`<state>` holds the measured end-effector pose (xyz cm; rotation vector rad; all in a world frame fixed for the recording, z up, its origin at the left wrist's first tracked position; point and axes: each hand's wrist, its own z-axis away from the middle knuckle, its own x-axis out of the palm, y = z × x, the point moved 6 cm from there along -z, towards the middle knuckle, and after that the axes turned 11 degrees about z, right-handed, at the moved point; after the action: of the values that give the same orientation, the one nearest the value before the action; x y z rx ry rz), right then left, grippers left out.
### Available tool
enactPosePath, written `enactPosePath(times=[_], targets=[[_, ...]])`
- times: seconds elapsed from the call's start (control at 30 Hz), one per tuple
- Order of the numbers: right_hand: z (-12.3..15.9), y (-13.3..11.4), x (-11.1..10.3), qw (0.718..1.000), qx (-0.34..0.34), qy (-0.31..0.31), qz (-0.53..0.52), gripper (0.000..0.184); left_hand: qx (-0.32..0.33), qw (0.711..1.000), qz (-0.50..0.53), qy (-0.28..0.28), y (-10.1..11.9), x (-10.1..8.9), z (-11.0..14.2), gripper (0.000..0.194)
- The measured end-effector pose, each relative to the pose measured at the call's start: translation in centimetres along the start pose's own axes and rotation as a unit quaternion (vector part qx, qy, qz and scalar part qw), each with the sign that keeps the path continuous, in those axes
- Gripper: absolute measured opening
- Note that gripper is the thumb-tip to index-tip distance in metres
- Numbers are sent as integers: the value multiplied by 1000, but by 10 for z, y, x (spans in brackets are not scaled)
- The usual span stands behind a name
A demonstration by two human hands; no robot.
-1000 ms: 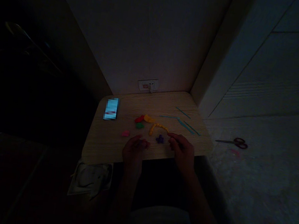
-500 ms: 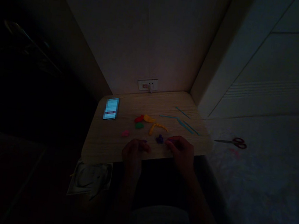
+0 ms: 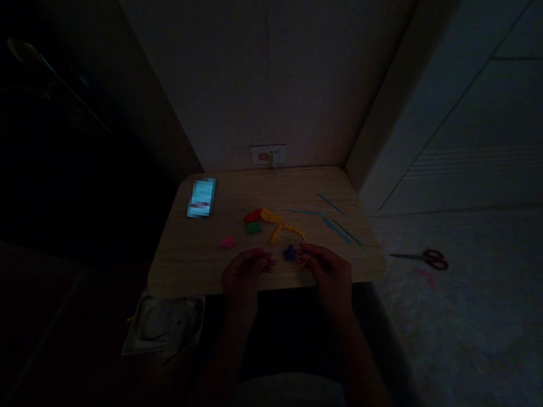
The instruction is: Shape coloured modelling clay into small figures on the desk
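Observation:
In dim light, both hands rest at the near edge of a small wooden table (image 3: 182, 265). My left hand (image 3: 244, 275) is curled, its fingertips pinched on something small that I cannot make out. My right hand (image 3: 327, 275) is also curled, its fingertips beside a purple clay piece (image 3: 289, 253). Beyond them lie yellow clay strips (image 3: 284, 230), a red lump (image 3: 252, 215), a green lump (image 3: 253, 228) and a pink lump (image 3: 228, 242).
A lit phone (image 3: 201, 197) lies at the table's left. Thin teal sticks (image 3: 336, 226) lie at the right rear. Scissors (image 3: 423, 257) rest on the surface to the right. A wall socket (image 3: 268, 155) is behind. A bag (image 3: 163, 326) lies below the table.
My right hand drew back from the yellow strip toward the purple piece and curled its fingers. My left hand barely moved.

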<state>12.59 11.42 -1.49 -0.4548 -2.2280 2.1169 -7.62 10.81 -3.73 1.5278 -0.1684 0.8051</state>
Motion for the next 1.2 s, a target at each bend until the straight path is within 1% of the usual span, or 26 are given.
enactPosePath(times=[0.17,0.3,0.43,0.57,0.73,0.8,0.9,1.07,1.2], targets=[[1,-3,0,1000,9,-4,17,23,2,1000,-3,-10,2,4,3,40],[2,-6,0,1000,5,4,-8,20,-10,1000,2,-17,2,8,6,46],[2,-9,2,1000,-6,6,-23,24,-27,999,14,-35,3,14,7,50],[1,-9,2,999,-30,-1,-14,26,-21,999,24,-38,3,14,7,47],[1,-15,2,997,-73,-12,-4,20,10,999,2,-39,-1,9,4,36],[2,-17,3,997,-77,-18,-13,19,18,999,1,-35,-1,8,3,34],[3,-15,5,998,-52,-25,-34,17,7,1000,6,-26,-2,7,4,38],[5,-6,7,998,8,-22,-63,14,0,999,6,-37,1,10,7,40],[5,-3,7,998,26,-17,-54,12,6,999,-4,-37,2,9,8,41]])
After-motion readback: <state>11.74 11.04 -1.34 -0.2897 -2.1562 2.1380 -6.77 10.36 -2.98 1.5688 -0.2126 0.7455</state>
